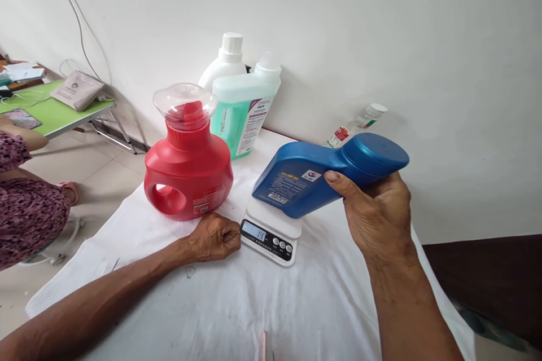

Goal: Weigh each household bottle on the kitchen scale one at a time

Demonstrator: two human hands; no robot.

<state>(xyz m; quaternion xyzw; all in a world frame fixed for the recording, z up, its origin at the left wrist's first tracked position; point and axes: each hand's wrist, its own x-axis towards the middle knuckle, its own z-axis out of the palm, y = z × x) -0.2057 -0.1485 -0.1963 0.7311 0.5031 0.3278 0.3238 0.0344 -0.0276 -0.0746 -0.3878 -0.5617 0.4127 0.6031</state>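
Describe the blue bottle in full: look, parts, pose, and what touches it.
The blue bottle looks like glossy opaque plastic, with a wide blue cap on and a printed label on its flat side. It is tilted steeply, cap end up to the right, held near the neck by the right hand. Its base is at the white scale; contact is unclear.

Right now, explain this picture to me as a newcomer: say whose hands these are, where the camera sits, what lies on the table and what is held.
There is no machine here: a person works with two bare hands, filmed by a camera worn on their head, looking down. The right hand has its grip on a blue bottle, tilted over a small white scale. The left hand rests closed beside the scale, holding nothing visible. On the white cloth stand a red jug, a green bottle and a white bottle. Another person sits at left.
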